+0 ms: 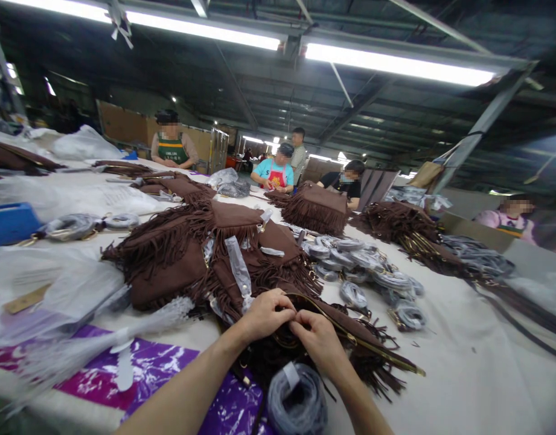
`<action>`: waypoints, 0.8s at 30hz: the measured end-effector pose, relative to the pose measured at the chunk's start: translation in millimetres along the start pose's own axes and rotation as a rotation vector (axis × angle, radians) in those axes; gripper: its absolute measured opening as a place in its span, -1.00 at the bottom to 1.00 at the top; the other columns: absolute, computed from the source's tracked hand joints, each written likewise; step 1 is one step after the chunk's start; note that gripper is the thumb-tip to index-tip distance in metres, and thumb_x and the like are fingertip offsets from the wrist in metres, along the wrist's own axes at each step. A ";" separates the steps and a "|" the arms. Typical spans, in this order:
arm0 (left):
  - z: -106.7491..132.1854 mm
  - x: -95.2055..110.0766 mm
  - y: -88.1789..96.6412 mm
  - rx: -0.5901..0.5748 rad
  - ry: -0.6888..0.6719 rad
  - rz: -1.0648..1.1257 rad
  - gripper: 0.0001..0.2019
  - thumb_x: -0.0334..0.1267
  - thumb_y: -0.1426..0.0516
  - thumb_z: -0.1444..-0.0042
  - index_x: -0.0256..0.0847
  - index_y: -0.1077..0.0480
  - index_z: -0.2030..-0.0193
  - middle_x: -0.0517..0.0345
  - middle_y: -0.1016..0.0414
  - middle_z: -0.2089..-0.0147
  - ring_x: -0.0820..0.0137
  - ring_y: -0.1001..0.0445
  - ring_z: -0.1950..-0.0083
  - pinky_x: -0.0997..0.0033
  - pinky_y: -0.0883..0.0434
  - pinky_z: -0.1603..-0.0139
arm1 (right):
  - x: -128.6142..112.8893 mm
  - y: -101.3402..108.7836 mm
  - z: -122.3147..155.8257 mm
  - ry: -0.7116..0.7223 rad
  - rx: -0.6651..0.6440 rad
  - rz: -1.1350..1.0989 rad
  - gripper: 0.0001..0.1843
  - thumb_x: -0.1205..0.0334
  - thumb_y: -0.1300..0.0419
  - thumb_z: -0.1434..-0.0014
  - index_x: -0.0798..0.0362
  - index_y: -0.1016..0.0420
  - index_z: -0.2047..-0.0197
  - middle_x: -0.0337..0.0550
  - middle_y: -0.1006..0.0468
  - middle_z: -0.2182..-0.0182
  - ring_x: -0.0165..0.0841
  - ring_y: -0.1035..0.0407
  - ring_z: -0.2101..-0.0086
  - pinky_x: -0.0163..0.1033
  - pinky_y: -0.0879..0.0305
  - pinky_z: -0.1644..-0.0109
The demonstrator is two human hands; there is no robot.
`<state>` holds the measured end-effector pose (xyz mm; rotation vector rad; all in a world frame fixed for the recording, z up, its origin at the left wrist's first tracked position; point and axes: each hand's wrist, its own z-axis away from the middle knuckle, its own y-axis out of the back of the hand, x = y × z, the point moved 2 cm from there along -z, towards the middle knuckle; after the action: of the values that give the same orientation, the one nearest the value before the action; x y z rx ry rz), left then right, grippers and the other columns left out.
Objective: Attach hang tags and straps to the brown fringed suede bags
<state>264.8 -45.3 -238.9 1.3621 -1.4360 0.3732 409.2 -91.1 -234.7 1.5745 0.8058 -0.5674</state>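
Observation:
A brown fringed bag (pixel 363 338) lies in front of me with its gold zipper undone. At the mouth of this bag, my left hand (pixel 269 313) is closed, thumb and fingers pinched together at the rim. Close beside it, my right hand (pixel 317 338) is also closed, its fingertips pressed at the same opening. Whatever lies between the fingertips is too small to make out. Just below the hands sits a coiled strap in grey wrapping (pixel 296 402). A pile of brown fringed bags (pixel 173 241) rises behind the bag.
Several wrapped strap coils (pixel 363 263) lie right of the pile. At the left are clear plastic bags (pixel 51 290), a bundle of white tag strings (pixel 137 323), purple packaging (pixel 169 368) and a blue bin (pixel 10 223). Co-workers (pixel 278 169) sit around the table's far side.

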 end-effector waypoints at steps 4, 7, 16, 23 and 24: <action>1.7 8.3 0.8 0.145 -0.011 0.089 -0.85 -0.44 -0.14 -0.03 -0.22 -0.54 0.43 0.11 -0.52 0.23 0.36 -0.46 0.15 0.40 -0.35 0.05 | -5.8 8.9 14.7 0.064 0.212 0.045 -0.70 0.01 -0.06 -0.11 0.03 -0.48 0.39 -0.10 -0.49 0.40 -0.18 -0.36 0.31 -0.12 -0.20 0.16; 5.8 23.6 8.5 0.302 -0.119 0.028 -0.86 -0.39 -0.15 -0.08 -0.22 -0.52 0.45 0.06 -0.50 0.20 0.31 -0.43 0.10 0.32 -0.33 -0.01 | -6.0 18.6 26.3 0.024 0.347 -0.113 -0.71 -0.01 -0.12 -0.11 0.02 -0.49 0.25 -0.11 -0.51 0.38 -0.22 -0.38 0.34 -0.15 -0.26 0.22; 19.0 43.2 -13.4 -0.258 0.113 0.402 -0.87 -0.33 -0.09 -0.05 -0.30 -0.43 0.44 0.18 -0.45 0.48 0.56 -0.25 0.65 0.55 -0.19 0.63 | -9.6 17.0 19.5 -0.138 0.250 -1.062 -0.61 0.02 -0.48 0.14 0.03 -0.49 0.32 -0.39 -0.35 0.56 -0.61 0.02 0.65 -0.52 0.15 0.67; 16.5 31.2 -22.3 -0.297 0.229 0.610 -0.84 -0.23 -0.15 0.07 -0.30 -0.40 0.48 0.18 -0.44 0.52 0.49 -0.40 0.52 0.50 -0.36 0.44 | -17.7 22.7 16.5 -0.062 0.248 -1.125 -0.60 -0.07 -0.44 0.04 0.04 -0.57 0.26 -0.16 -0.55 0.36 -0.40 -0.41 0.41 -0.42 -0.32 0.50; 16.1 30.8 -22.1 -0.285 0.236 0.623 -0.83 -0.21 -0.15 0.06 -0.31 -0.41 0.48 0.17 -0.45 0.52 0.48 -0.41 0.51 0.48 -0.38 0.42 | -14.8 25.5 19.0 -0.061 0.259 -1.122 -0.56 -0.14 -0.41 0.02 0.03 -0.58 0.22 -0.07 -0.58 0.25 -0.28 -0.47 0.26 -0.34 -0.42 0.40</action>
<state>283.1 -80.9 -229.0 0.5987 -1.6169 0.6749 420.7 -113.6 -210.3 1.1976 1.6047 -1.5529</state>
